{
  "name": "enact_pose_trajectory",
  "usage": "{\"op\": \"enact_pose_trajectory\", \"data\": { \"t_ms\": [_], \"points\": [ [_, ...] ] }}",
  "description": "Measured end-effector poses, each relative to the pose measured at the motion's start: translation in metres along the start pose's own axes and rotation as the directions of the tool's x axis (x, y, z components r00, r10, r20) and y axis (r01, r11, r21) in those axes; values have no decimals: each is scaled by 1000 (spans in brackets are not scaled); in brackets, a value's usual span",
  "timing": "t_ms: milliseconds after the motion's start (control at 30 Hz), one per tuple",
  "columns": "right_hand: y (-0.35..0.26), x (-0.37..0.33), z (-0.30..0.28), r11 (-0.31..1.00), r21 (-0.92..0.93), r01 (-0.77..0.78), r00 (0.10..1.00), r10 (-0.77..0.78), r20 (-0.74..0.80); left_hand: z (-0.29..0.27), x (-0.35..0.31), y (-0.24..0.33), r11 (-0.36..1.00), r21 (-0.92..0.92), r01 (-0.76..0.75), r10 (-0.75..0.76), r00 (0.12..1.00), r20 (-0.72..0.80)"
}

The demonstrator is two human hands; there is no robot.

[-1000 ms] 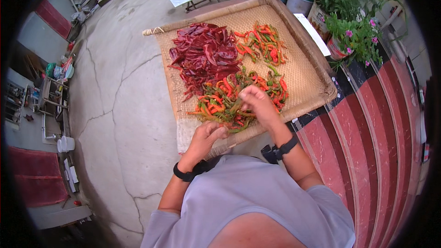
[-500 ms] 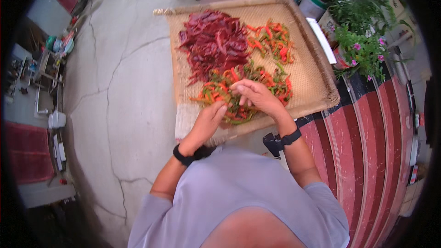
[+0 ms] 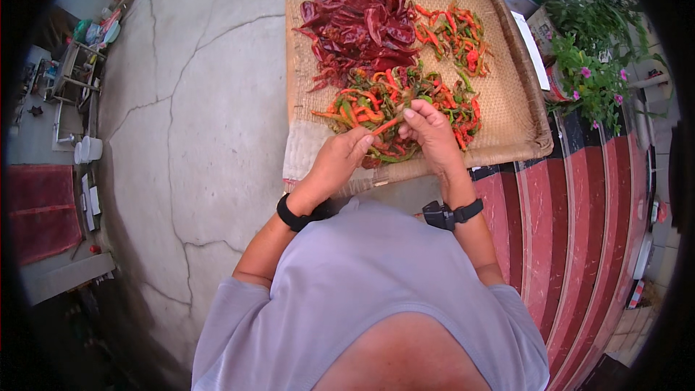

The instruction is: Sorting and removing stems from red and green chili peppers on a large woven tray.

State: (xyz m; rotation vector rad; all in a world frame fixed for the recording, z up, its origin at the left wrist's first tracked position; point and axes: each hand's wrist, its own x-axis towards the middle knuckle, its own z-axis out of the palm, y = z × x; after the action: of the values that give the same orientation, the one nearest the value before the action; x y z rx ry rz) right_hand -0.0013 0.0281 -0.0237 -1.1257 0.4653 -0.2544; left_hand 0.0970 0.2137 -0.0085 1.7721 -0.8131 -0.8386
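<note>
An orange-red chili pepper (image 3: 386, 127) is stretched between my two hands. My left hand (image 3: 339, 161) pinches its lower left end between thumb and fingers. The fingers of my right hand (image 3: 433, 134) are closed round its other end, near the stem. Both hands are over the near part of a woven tray (image 3: 510, 98), above a mixed pile of red, orange and green chili peppers (image 3: 362, 101). Farther back lies a large heap of dark red dried peppers (image 3: 362, 18). To its right is a smaller pile of orange-red and green peppers (image 3: 463, 32).
Red-striped steps (image 3: 536, 224) go down at the right. Potted plants with pink flowers (image 3: 586, 72) stand beyond the tray's right edge. Cracked concrete floor (image 3: 217, 101) stretches to the left, with white buckets (image 3: 89, 149) and shelving (image 3: 72, 76) at the far left.
My hands have moved apart, and a chili pepper now shows between them. The view has shifted, so the tray sits higher and slightly to the right.
</note>
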Motion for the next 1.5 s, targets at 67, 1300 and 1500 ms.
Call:
{"op": "enact_pose_trajectory", "data": {
  "t_ms": [67, 1300, 1500],
  "points": [
    [4, 1, -4, 999, 44, 2, 1000, -2, -1, -2, -3, -1, 1000, -26, 4, -4, 1000, -7],
    [-11, 23, -5, 979, -193, -66, 997, 56, -60, -34, 73, -49, 885, 464, -40, 222, 912, -345],
    [-10, 22, 29, 943, -316, 108, 994, -102, 33, -31, 69, -26, 804, 419, -421, 565, 760, -321]
  ]
}}
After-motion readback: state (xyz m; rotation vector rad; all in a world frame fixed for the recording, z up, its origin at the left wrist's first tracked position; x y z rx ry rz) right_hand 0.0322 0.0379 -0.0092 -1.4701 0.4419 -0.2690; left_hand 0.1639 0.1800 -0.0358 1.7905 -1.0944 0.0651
